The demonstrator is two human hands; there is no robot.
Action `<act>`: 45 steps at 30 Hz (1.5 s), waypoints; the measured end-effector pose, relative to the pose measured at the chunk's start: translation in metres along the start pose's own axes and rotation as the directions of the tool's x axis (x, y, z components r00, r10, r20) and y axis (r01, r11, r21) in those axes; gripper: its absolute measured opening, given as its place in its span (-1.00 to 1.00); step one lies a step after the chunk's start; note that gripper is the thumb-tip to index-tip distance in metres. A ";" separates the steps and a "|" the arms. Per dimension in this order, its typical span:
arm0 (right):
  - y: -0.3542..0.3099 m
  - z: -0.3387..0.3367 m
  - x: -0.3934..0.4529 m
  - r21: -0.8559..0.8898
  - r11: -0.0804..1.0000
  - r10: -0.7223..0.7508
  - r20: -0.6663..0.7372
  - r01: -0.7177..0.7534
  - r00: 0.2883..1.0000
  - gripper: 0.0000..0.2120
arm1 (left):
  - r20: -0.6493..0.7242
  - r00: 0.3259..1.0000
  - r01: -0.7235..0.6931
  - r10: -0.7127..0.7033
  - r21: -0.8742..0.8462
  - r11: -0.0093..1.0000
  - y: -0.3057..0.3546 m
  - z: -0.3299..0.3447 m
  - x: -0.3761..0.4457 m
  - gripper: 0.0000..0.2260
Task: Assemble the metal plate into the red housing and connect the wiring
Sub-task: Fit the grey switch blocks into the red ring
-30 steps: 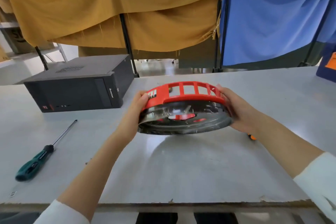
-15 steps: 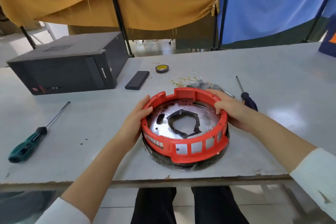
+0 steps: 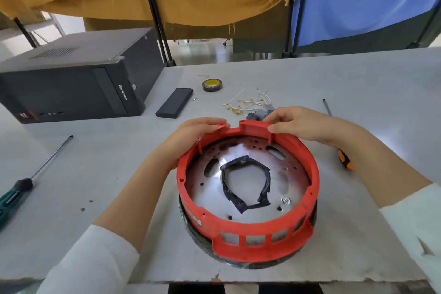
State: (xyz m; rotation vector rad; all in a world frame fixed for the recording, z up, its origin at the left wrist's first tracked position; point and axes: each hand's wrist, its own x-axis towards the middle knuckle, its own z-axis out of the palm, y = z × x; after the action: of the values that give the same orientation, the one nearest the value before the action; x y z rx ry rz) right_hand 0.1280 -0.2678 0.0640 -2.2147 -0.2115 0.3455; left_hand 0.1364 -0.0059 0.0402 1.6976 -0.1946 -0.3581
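In the head view, the red housing [image 3: 248, 200] is seen resting flat near the front edge of the grey table [image 3: 358, 83], open side up, on a dark ring that shows beneath its lower edge. The metal plate [image 3: 241, 172] is seated inside it, with a loop of black tape [image 3: 245, 184] around its middle opening. The far rim is gripped by the left hand [image 3: 191, 138], fingers curled over the top edge left of a notch, and by the right hand [image 3: 303, 126], fingers curled on the rim right of that notch. A bundle of wires [image 3: 250, 104] with small connectors lies just behind the housing. A roll of tape [image 3: 212, 85], a flat black box [image 3: 174, 106] and a computer case [image 3: 71, 79] are set further back. A green-handled screwdriver [image 3: 31, 174] lies at the left, an orange-tipped one [image 3: 337, 136] at the right.
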 end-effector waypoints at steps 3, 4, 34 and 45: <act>0.001 -0.016 0.020 -0.033 0.999 0.024 0.101 -0.020 0.995 -0.88 | 0.124 0.992 0.012 -0.004 -0.067 0.998 -0.002 0.001 0.022 -0.77; 0.003 -0.020 0.028 -0.025 1.000 0.020 0.091 -0.018 0.996 -0.86 | 0.151 0.988 0.025 -0.010 -0.094 0.995 -0.003 0.000 0.029 -0.77; 0.031 0.010 0.106 -0.526 0.835 -0.227 -0.061 0.162 0.972 -0.88 | 0.211 0.977 0.042 -0.013 -0.131 0.990 -0.007 -0.004 0.038 -0.76; 0.006 -0.013 0.079 0.227 0.909 -0.348 -0.044 0.349 0.936 -0.59 | 0.171 0.985 -0.008 0.006 0.012 1.000 -0.003 -0.005 0.034 -0.77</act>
State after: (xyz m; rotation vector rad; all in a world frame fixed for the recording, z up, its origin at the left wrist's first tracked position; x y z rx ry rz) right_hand 0.2073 -0.2596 0.0536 -1.9006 -0.5319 0.1593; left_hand 0.1691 -0.0122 0.0338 1.6788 -0.3300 -0.4990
